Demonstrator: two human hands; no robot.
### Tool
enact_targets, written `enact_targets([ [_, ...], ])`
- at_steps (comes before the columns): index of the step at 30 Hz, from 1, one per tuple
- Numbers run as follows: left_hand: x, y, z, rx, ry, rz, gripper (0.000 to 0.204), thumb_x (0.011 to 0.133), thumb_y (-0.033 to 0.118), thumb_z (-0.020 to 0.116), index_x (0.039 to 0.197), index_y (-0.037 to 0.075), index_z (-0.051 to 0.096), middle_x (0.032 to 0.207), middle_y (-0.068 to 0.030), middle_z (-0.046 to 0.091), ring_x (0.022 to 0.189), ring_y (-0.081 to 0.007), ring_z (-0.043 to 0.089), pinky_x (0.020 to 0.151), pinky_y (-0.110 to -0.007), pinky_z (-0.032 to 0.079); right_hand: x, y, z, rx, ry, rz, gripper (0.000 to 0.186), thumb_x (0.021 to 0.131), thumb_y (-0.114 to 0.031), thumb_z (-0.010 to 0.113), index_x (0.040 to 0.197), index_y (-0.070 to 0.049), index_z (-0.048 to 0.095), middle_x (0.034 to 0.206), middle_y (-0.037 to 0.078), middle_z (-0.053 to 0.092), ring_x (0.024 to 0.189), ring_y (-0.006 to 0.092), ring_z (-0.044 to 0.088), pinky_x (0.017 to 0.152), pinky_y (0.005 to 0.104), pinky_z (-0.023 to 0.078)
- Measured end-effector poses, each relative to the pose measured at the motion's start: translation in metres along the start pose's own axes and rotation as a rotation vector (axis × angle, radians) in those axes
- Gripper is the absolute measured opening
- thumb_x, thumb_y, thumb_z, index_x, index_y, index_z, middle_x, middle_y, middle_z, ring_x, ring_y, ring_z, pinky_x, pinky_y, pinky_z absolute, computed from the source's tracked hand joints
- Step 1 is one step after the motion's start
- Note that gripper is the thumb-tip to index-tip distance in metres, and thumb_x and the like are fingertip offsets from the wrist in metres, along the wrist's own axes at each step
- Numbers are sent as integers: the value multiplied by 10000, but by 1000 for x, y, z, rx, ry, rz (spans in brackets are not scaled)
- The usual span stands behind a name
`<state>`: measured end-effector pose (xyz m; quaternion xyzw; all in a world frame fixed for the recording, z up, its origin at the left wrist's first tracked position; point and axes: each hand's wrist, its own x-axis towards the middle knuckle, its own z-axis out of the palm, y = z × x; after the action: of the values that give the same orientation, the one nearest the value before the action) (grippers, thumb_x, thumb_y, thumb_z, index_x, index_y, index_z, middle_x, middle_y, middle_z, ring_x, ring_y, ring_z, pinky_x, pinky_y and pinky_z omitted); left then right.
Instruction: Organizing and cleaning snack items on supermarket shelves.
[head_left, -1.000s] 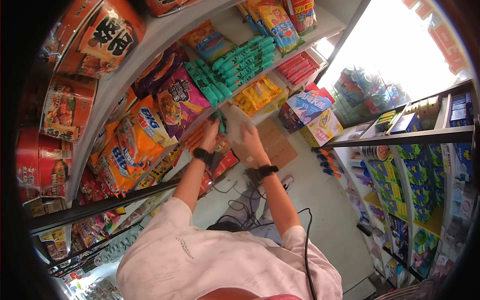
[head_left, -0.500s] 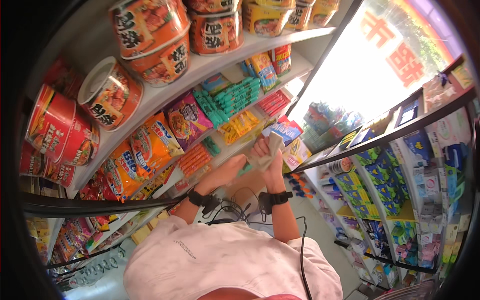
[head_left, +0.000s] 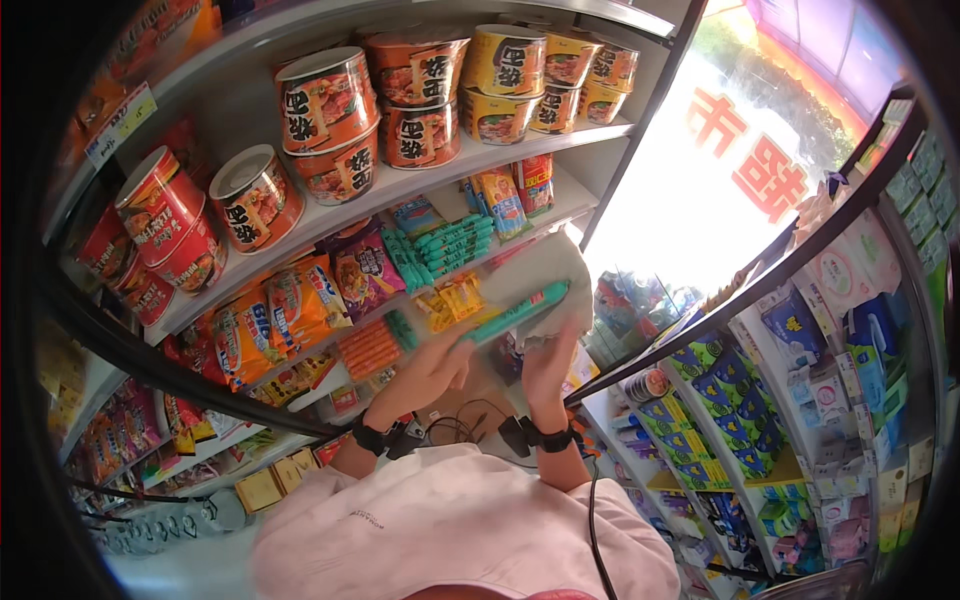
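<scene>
My left hand [head_left: 433, 368] grips one end of a long teal sausage-like package [head_left: 515, 310], which slants up to the right. My right hand [head_left: 547, 365] holds a pale grey cloth [head_left: 533, 268] spread out behind the package's far end. Behind them, stacked teal packages [head_left: 453, 241] lie on a shelf, with yellow packs [head_left: 450, 301] lower down. Left of my left hand sits a row of orange sticks [head_left: 370, 350] with some teal ones at its end.
Instant noodle tubs [head_left: 330, 110] stand on the upper shelf, above bagged snacks [head_left: 300, 305]. A shelving rack [head_left: 760, 420] of boxed goods runs along the right. A bright window [head_left: 740, 130] is beyond. Cables [head_left: 470, 420] hang below my wrists.
The view has swung up to show the noodle shelf. The teal package has risen from down at the shelf to across in front of me. The cloth, earlier bunched, is now spread out.
</scene>
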<state>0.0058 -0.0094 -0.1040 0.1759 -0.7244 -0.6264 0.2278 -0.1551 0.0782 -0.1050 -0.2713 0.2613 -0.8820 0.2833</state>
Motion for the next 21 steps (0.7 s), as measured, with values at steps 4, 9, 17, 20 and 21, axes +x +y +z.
enact_targets([
  [4,-2,22,27,0,29,32,334,1049,191,419,1318,4,485,600,5,465,532,-79,438,496,-246,345,7,-65,10,260,-139,145,481,1050,-382,416,1410,-64,413,1262,53,542,1140,151,528,999,333,400],
  [9,-2,50,86,79,-54,-31,269,1046,194,432,1215,7,524,597,-7,461,543,-89,436,518,-259,362,29,-93,-13,92,-302,77,430,1057,-374,398,1279,-12,464,1010,58,547,929,153,521,860,342,431],
  [17,-5,46,149,232,51,-102,232,1034,199,462,1135,8,545,643,-75,524,582,-121,499,542,-304,399,-1,-109,-52,-92,62,192,388,1061,-388,397,1221,-47,494,939,37,605,817,98,580,700,260,489],
  [20,-7,27,163,204,56,-56,249,1040,215,439,1129,4,536,606,-47,501,532,-112,476,506,-280,374,-6,-111,-67,-106,-20,304,397,1065,-376,394,1263,-43,477,1037,17,584,871,78,563,741,243,478],
  [21,-16,19,169,207,66,-3,262,1050,228,418,1132,5,527,575,-1,479,478,-80,434,464,-245,339,-15,-113,-68,-110,-73,390,406,1067,-370,390,1284,-37,468,1082,17,572,915,71,549,775,236,471],
])
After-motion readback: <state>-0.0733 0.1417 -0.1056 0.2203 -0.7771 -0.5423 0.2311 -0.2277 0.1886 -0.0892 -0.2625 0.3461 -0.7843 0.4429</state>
